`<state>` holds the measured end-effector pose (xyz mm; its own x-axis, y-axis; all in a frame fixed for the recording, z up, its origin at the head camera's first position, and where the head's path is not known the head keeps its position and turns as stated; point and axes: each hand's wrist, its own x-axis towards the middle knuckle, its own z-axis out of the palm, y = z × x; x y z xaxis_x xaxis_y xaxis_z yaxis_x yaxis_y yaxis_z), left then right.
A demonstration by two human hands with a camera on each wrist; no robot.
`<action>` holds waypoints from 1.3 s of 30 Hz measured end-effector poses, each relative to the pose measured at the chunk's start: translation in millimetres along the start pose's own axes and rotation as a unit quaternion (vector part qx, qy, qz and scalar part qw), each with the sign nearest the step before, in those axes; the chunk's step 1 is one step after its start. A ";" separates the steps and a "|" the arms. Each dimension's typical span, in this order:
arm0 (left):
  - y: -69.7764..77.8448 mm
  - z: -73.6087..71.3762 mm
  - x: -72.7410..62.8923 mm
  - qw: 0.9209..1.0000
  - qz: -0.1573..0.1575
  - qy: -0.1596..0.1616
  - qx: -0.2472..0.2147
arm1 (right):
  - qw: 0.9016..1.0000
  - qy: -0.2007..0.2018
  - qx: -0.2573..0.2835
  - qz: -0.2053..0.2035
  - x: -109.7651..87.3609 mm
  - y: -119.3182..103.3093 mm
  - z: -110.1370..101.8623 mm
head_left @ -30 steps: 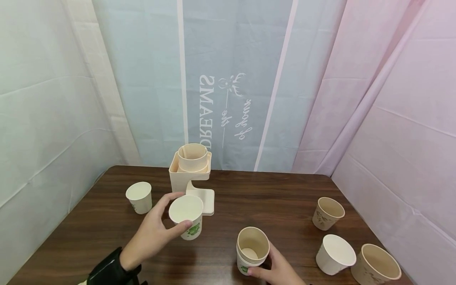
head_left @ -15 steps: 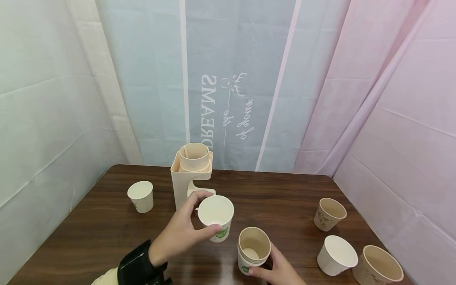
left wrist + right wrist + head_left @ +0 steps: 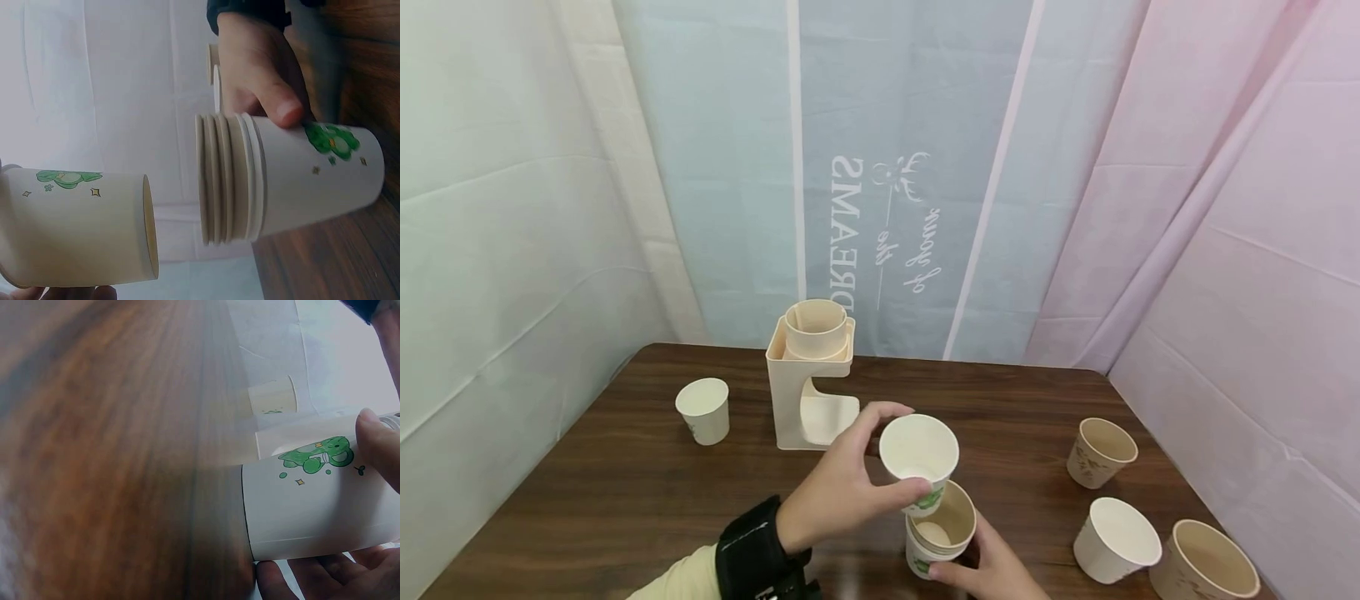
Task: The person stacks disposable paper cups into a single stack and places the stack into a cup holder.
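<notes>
In the head view my left hand [image 3: 846, 492] holds a white paper cup [image 3: 917, 450] with a green print, thumb on its near side. Below it, my right hand [image 3: 992, 567] grips a stack of paper cups [image 3: 925, 560] standing on the table. The stack has white cups outside and tan ones nested inside. From the left wrist, the held cup [image 3: 75, 231] has its base facing the stack's [image 3: 312, 181] tan rims, with a gap between them. The right wrist view shows the right thumb and fingers around the stack's printed white side [image 3: 312, 512].
A cream cup holder [image 3: 788, 400] with a round container on top stands behind the left hand. One white cup [image 3: 706, 415] is at the left. At the right are a tan cup [image 3: 1097, 457], a white cup [image 3: 1116, 546] and another tan cup [image 3: 1198, 567].
My left hand has carried the white paper cup rightward, from in front of the cup holder to above the stack. The right hand keeps its hold on the stack.
</notes>
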<state>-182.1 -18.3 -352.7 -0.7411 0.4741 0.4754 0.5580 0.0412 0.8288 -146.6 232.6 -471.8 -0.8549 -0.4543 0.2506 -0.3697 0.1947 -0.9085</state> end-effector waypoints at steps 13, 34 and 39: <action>-11.4 21.0 4.3 0.998 -0.007 -0.055 -0.005 | 0.999 -0.021 0.020 0.012 -0.3 -0.9 -2.0; -38.6 32.6 -6.8 0.997 -0.041 -0.059 0.024 | 1.000 -0.009 0.010 0.018 -0.1 -2.4 -2.5; -43.4 34.5 -10.3 0.997 -0.034 -0.065 0.030 | 0.999 -0.010 0.018 0.035 -0.6 -3.6 -2.1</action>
<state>-185.8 5.3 -403.8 -0.7260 0.5778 0.3728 0.5318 0.1281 0.8371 -145.6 234.0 -468.0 -0.8709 -0.4577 0.1791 -0.2948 0.1948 -0.9355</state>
